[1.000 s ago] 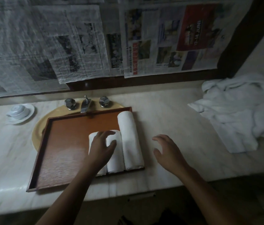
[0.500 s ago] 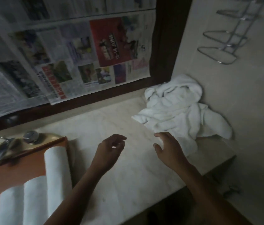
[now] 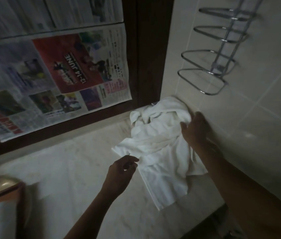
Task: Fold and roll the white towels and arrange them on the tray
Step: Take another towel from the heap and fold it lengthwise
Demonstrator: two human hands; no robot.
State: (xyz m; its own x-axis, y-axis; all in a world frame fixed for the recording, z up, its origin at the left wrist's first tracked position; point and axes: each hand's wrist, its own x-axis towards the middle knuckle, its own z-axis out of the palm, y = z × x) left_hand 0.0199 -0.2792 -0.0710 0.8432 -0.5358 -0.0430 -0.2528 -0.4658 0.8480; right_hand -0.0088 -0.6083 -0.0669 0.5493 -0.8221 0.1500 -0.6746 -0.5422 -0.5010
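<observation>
Dim table; crumpled towels at one o'clock from relaxed, empty left hand; right hand atop, grip unclear. Probably fetching one; calls for pinching a corner.

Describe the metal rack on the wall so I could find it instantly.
Start at the pale tiled wall on the right, next to the dark wooden frame. High on it, above the heap of crumpled white towels on the counter, hangs the rack. It alone is shiny metal: several rounded wire loops stacked one above another.
</observation>
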